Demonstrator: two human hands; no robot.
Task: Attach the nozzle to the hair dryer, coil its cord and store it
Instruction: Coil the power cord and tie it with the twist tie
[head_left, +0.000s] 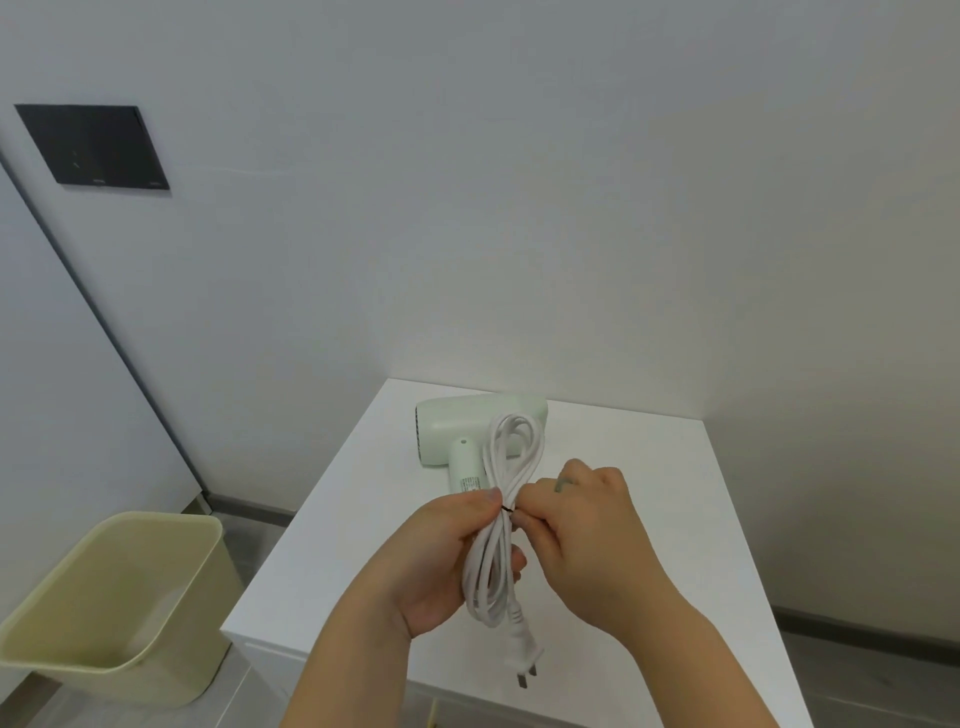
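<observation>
Nothing legible anywhere. Small printed label (470, 486) on hair dryer (467, 423) handle, centre of frame: print too small to read. Faint marks on dark wall panel (93, 145), upper left: unreadable.

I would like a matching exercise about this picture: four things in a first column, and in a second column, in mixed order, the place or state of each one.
Things
1. hair dryer
2. cord
3. black tie
4. bin

Places or states
A. on the floor, left of the table
B. pinched by the right hand
C. lying on the white table
D. coiled, gripped by the left hand

Pairs: 1-C, 2-D, 3-B, 4-A
</observation>
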